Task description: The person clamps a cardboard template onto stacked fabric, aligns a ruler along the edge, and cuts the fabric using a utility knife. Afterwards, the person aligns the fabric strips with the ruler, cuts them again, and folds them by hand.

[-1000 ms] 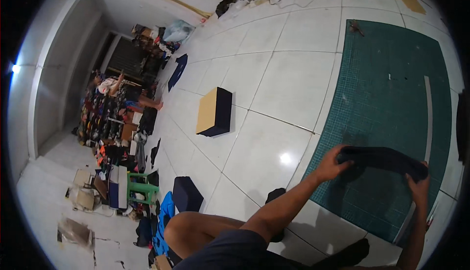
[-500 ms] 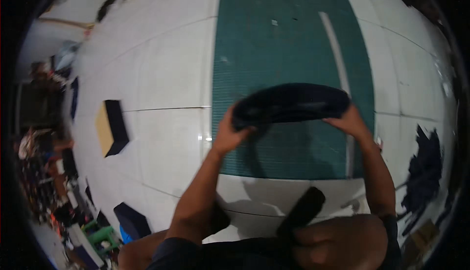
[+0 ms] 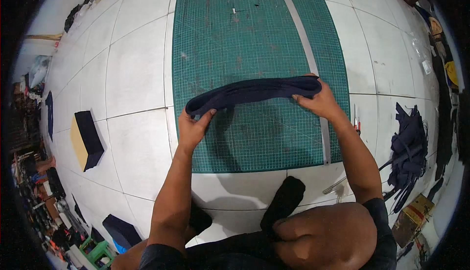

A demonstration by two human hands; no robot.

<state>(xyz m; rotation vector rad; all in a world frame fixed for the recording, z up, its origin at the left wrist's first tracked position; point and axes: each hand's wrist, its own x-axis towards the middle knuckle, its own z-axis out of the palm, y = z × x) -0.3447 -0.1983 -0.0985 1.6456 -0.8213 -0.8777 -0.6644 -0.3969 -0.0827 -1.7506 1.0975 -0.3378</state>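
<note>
A long strip of dark navy fabric (image 3: 254,90), folded or rolled into a flattened loop, is stretched between my two hands above the green cutting mat (image 3: 235,40). My left hand (image 3: 193,129) pinches its left end, thumb on the near side. At the other end, my right hand (image 3: 318,100) grips the loop, its thumb along the lower edge and the fingers mostly hidden behind the cloth. A long metal ruler (image 3: 299,30) lies on the right part of the mat and passes behind my right hand.
On the white tiled floor, a navy and tan folded piece (image 3: 87,140) lies to the left. A heap of navy fabric scraps (image 3: 410,143) is at the right, near red-handled tools (image 3: 357,124). A green stool (image 3: 99,253) and clutter line the lower left; a cardboard box (image 3: 413,216) stands lower right.
The view has shifted and sharpened. My hands have drawn somewhat farther apart, and the fabric loop now looks longer and flatter, still held at both ends.
</note>
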